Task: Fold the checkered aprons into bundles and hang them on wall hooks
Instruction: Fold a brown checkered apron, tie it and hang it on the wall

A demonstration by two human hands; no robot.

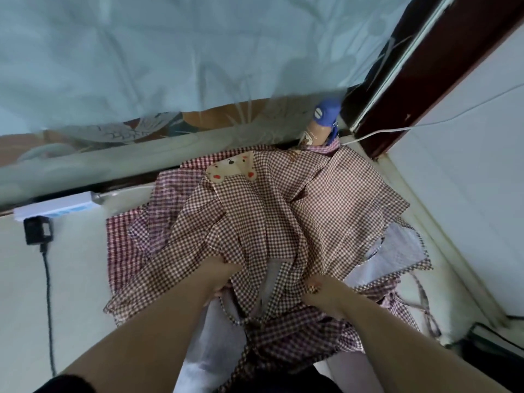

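Overhead, a pale blue curtain with a leaf pattern fills the whole upper part of the view and hangs down to a dark ledge. Below it lies a cream surface, and on this surface a heap of checkered aprons is spread out — it takes the middle of the picture, between the curtain and the person's body. The top apron is brown-and-white check, loosely crumpled, and near its far edge it has a cream pocket with a bear face. Under it, on the left, an apron with larger red check shows, and on the right the pale reverse side of the cloth is turned up, with thin ties trailing toward the wall. At the right stands a white wall beside a dark red frame. The left hand is closed on a fold of the top apron, fingers tucked into the cloth. The right hand is also closed, pinching the fabric just beside a pale strip — the two hands are near each other. At the left edge a white power strip lies with a black adapter plugged in. Behind the heap stands a small bottle with a blue cap.
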